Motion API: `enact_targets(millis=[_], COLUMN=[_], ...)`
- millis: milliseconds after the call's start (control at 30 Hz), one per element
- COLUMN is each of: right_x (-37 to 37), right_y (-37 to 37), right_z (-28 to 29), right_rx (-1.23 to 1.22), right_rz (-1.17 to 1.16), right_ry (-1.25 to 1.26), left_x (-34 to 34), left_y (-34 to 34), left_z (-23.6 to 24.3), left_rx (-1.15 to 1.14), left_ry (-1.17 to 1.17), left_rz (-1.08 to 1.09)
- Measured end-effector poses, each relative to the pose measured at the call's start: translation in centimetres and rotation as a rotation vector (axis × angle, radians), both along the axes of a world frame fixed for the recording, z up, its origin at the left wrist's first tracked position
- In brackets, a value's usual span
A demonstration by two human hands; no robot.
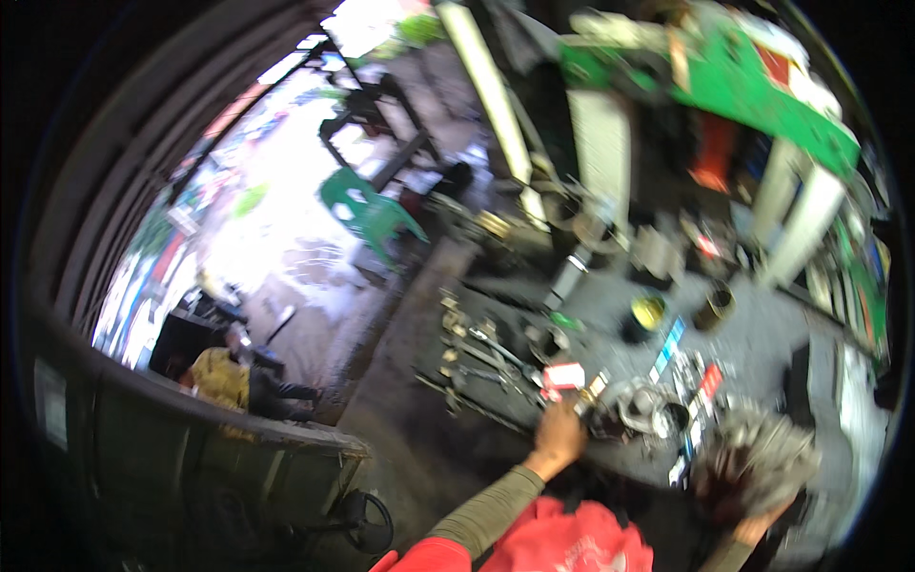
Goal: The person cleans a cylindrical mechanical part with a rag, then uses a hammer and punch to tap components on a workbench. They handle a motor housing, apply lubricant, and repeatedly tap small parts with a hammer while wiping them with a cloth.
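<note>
Nearest, the red shirt [581,541] of the person shows between the two forearms. The left hand [559,434] reaches over the near edge of the bench [758,367], its fingers drawn together, pinching the near end of a small gold-coloured piece [595,387]. To its right, the right hand [761,526] is up against a bunched grey cloth [762,459]; the cloth hides the fingers, so I cannot tell how they are set. Off to the near left is a black steering wheel [369,522], beside a dark green panel [205,477].

On the bench, a red-and-white box [564,376] lies just beyond the left hand. Blurred metal parts [648,408] sit between the hands, with a red-and-white packet [709,381] on their right. Long metal tools [491,355] lie along the left side of the bench. Farther in are a blue strip [668,349], a can with a yellow inside [647,313] and, right of it, a brownish can [715,306].

Past the bench on the left, someone in a yellow top [221,377] sits low, and a green plastic chair [367,212] stands on the floor. On the far right runs a green beam [710,81] above pale legs [602,153].
</note>
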State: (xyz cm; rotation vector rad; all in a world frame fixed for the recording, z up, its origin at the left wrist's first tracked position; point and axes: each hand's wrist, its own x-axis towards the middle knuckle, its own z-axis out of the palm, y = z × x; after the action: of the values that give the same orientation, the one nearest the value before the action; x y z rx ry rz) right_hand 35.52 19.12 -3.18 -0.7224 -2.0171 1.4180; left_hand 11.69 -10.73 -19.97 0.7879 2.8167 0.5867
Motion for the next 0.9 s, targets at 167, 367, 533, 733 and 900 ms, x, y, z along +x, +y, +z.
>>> enact_targets(millis=[167, 367, 533, 733, 900], right_x=[-5.7, -8.6, -9.2, -8.3, -7.1], right_y=[-0.6, -1.7, -0.9, 0.6, 0.6], right_z=[-2.1, 0.2, -0.1, -0.4, -0.3], right_rx=[0.059, 0.106, 0.095, 0.101, 0.109], right_rz=[0.18, 0.297, 0.343, 0.358, 0.32], right_ry=[-0.143, -0.16, -0.178, -0.174, -0.165], left_x=[-1.7, -3.7, 4.1, 16.1, 15.4], left_y=[1.3, 0.0, -8.6, -14.3, -9.6], left_z=[-2.2, -0.4, 4.6, 16.8, 21.0], left_rx=[-0.163, 0.114, 0.897, 0.914, 0.791], left_ry=[0.041, -0.727, -1.138, -1.228, -1.088], left_rz=[-0.087, 0.207, 0.284, 0.23, -0.262])
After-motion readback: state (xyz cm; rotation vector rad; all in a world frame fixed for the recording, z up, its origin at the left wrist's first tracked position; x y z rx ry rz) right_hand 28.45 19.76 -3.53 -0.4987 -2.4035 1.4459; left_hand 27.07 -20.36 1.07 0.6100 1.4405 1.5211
